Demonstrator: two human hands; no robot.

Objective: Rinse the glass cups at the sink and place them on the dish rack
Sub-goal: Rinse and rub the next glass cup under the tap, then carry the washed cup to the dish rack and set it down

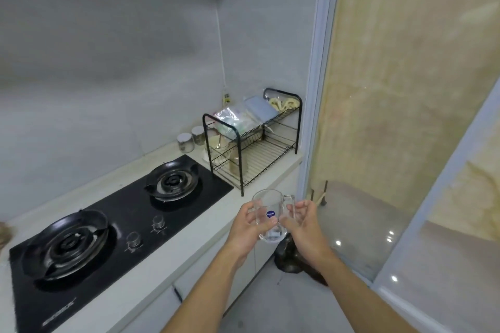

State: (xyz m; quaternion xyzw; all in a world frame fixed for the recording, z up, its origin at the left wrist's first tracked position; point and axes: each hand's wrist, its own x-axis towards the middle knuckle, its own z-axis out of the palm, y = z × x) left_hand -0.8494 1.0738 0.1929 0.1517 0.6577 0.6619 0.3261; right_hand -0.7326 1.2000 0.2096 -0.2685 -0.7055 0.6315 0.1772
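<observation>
clear, smooth glass forms the cup (269,217), a straight-walled cylinder with a squared handle at its upper right and a round blue sticker (270,213) on its side. it is held upright in the air just in front of the bench's front edge, near the bench's right end. the left hand (247,227) is wrapped round the cup's left wall, with the fingers curled behind the glass and the thumb laid across the front. the right hand (303,224) is clamped on the right side, with the fingers curled by the handle and the thumb pressed low on the front, below the sticker. both forearms are stretched forward from the lower edge of the view.

the bench (151,273) is a pale, matt slab. a black wire dish rack (251,140) with rounded tube ends and two tiers is set at the bench's far right corner, well apart from the cup. crinkled plastic bags (232,121) are piled on its upper tier, and a pale bowl (216,140) is seen through the wires at its left end. two small lidded jars (185,142) are stood just beside the rack at the back edge. a glossy black hob (108,224) with two round burners and two metal knobs (134,240) is set into the bench's left part. a dark, shiny bag (288,257) lies on the floor, partly hidden behind the cup and the right hand. a frosted door panel (405,89) in a pale frame is seen to the right.
</observation>
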